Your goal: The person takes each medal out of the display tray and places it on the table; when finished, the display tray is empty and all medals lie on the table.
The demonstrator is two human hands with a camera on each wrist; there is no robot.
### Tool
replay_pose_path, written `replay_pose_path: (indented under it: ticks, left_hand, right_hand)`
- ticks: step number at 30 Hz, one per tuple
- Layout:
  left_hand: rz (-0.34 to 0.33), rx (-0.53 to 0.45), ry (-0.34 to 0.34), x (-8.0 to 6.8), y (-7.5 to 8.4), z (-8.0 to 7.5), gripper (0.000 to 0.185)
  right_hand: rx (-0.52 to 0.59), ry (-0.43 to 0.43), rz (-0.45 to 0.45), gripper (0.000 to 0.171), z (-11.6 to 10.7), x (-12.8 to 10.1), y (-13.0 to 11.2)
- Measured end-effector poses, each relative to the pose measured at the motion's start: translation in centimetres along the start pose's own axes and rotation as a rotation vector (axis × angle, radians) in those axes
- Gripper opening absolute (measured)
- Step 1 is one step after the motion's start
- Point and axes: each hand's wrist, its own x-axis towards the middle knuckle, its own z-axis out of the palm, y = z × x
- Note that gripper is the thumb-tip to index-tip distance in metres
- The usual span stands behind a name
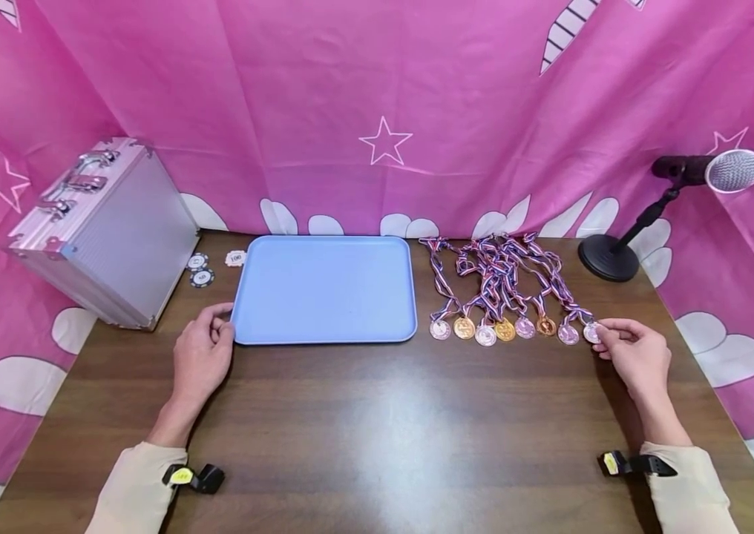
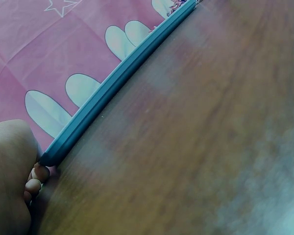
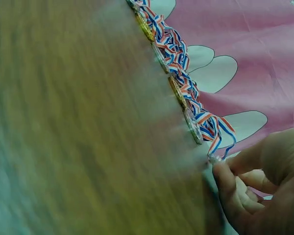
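A light blue tray [image 1: 325, 289] lies flat on the table, its front edge also seen in the left wrist view. My left hand [image 1: 203, 347] grips the tray's left edge near the front corner, fingers curled at the rim. To the tray's right, several gold, silver and bronze-coloured medals [image 1: 504, 330] lie in a row, their striped red, white and blue ribbons [image 1: 500, 274] tangled behind them. The rightmost one, a silver medal [image 1: 592, 332], is pinched between the thumb and index finger of my right hand [image 1: 636, 354]; those fingertips partly cover it.
An aluminium case [image 1: 110, 237] stands at the back left. Beside it lie poker chips [image 1: 202, 277] and a white plaque marked 100 [image 1: 235, 258]. A microphone on a round-based stand [image 1: 608, 257] stands at the back right. Pink printed cloth [image 1: 310, 111] surrounds the wooden table [image 1: 350, 445].
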Motion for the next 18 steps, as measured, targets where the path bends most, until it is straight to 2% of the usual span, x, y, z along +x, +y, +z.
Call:
replay_pose_path:
  ticks: [3, 6, 9, 18]
  left_hand:
    - [0.007, -0.004, 0.004, 0.09, 0.02, 0.09, 0.035]
    - [0.014, -0.003, 0.004, 0.21, -0.01, 0.09, 0.035]
    - [0.017, -0.004, 0.005, 0.31, -0.04, 0.08, 0.035]
    - [-0.002, -0.002, -0.007, 0.32, -0.15, -0.06, 0.036]
  right_hand:
    - [-0.285, 0.016, -0.071, 0.034, -0.03, -0.06, 0.38]
    - [-0.413, 0.048, -0.109, 0.034, 0.12, -0.05, 0.58]
    - [-0.46, 0.086, -0.146, 0.031, 0.44, 0.03, 0.61]
    - [-0.434, 0.11, -0.171, 0.03, 0.79, 0.0, 0.76]
